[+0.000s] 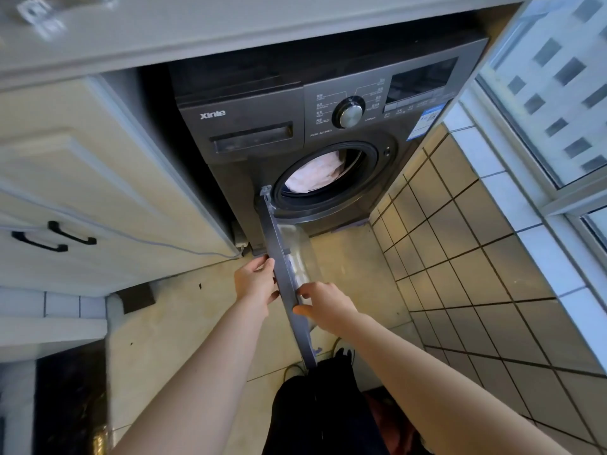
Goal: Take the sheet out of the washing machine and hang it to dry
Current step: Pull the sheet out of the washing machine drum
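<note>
A dark grey front-loading washing machine [269, 126] stands under a counter. Its round door [284, 257] is swung open toward me, seen edge-on. Inside the drum lies a pale pink-white sheet [315, 177], bunched up. My left hand [254, 282] rests on the outer side of the door's rim, fingers around the edge. My right hand [323, 302] grips the rim from the inner side, near the clear glass bowl of the door. Both hands are well short of the drum opening.
Cream cabinets with black handles [54, 239] stand at the left. A tiled wall [476, 257] and a window [558, 93] lie at the right. A countertop [164, 31] overhangs the machine. The floor is beige tile [197, 323]. My dark clothing shows at the bottom.
</note>
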The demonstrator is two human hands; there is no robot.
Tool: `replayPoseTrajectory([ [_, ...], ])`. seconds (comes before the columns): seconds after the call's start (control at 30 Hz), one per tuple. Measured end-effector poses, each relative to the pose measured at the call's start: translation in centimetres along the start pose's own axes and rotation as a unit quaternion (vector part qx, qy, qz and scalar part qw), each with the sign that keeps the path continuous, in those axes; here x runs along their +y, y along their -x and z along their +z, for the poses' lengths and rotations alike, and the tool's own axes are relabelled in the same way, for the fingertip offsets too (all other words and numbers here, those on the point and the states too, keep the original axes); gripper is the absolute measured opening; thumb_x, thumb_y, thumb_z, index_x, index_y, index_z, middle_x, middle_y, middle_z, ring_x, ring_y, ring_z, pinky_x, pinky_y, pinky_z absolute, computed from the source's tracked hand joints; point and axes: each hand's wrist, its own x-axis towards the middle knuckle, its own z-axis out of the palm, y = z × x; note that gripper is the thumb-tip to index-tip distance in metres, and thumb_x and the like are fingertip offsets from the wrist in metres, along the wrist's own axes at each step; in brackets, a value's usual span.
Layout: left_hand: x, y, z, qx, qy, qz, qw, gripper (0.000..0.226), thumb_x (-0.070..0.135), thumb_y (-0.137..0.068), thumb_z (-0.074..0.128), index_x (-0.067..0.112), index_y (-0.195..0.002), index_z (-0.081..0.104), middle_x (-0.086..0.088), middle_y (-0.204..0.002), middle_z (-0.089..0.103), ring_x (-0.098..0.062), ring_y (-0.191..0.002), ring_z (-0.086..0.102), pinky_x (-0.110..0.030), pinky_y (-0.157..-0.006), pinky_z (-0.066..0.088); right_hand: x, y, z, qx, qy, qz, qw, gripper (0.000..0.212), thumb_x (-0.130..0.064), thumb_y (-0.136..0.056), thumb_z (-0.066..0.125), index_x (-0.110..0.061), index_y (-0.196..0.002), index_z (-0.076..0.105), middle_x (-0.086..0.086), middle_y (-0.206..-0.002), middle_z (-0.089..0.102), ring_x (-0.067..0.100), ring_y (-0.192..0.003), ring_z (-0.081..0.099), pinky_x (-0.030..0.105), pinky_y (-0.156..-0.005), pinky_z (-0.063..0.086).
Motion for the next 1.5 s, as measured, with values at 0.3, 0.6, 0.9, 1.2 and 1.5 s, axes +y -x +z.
replayPoseTrajectory([
  [0.3,-0.4,-1.3,-2.6,0.046,-0.057,0.047,0.996,0.029,0.022,-0.095,0.06,0.016,-0.123,0.065,-0.007,-0.12,0.067,-0.03,-0.111,0.062,-0.047,-0.097,0.051,-2.6,-0.5,2.8,-0.011,-0.04,-0.013,0.999,0.043,-0.034,-0.093,0.059,-0.022,-0.133,0.052,0.008,-0.118,0.064,0.028,-0.105,0.061,0.043,-0.091,0.052],
  [0.6,0.5,-1.6,-4.0,0.117,-0.17,0.158,0.965,0.018,0.013,-0.091,0.063,0.011,-0.106,0.071,-0.006,-0.108,0.07,-0.021,-0.097,0.062,-0.028,-0.083,0.046,-1.4,-0.7,1.3,0.006,-0.032,-0.013,0.999,0.048,-0.036,-0.094,0.057,-0.016,-0.136,0.045,0.009,-0.122,0.063,0.024,-0.109,0.06,0.038,-0.092,0.052],
  [0.9,2.5,-0.4,-0.7,0.114,-0.333,0.407,0.843,0.027,0.009,-0.087,0.064,0.015,-0.113,0.067,-0.002,-0.109,0.064,-0.022,-0.105,0.052,-0.029,-0.073,0.044,3.5,-2.3,-4.0,0.068,-0.016,0.018,0.997,0.048,-0.033,-0.094,0.056,-0.016,-0.138,0.045,0.006,-0.126,0.06,0.021,-0.11,0.06,0.035,-0.093,0.052],
  [1.2,3.3,-5.4,7.7,0.04,-0.424,0.404,0.809,0.029,0.014,-0.09,0.061,0.016,-0.118,0.064,-0.002,-0.118,0.062,-0.023,-0.115,0.048,-0.035,-0.079,0.046,9.1,-8.6,-10.0,0.111,0.047,0.013,0.993,0.048,-0.033,-0.095,0.055,-0.013,-0.138,0.044,0.008,-0.125,0.06,0.024,-0.106,0.061,0.036,-0.088,0.053],
  [1.5,2.0,-17.3,16.7,0.002,-0.554,0.365,0.748,0.051,0.024,-0.09,0.063,0.012,-0.137,0.046,-0.007,-0.138,0.05,-0.025,-0.129,0.043,-0.037,-0.097,0.043,15.0,-21.7,-12.7,0.172,0.172,-0.055,0.968,0.055,-0.033,-0.094,0.058,-0.014,-0.142,0.039,0.006,-0.14,0.044,0.027,-0.129,0.039,0.043,-0.097,0.047],
])
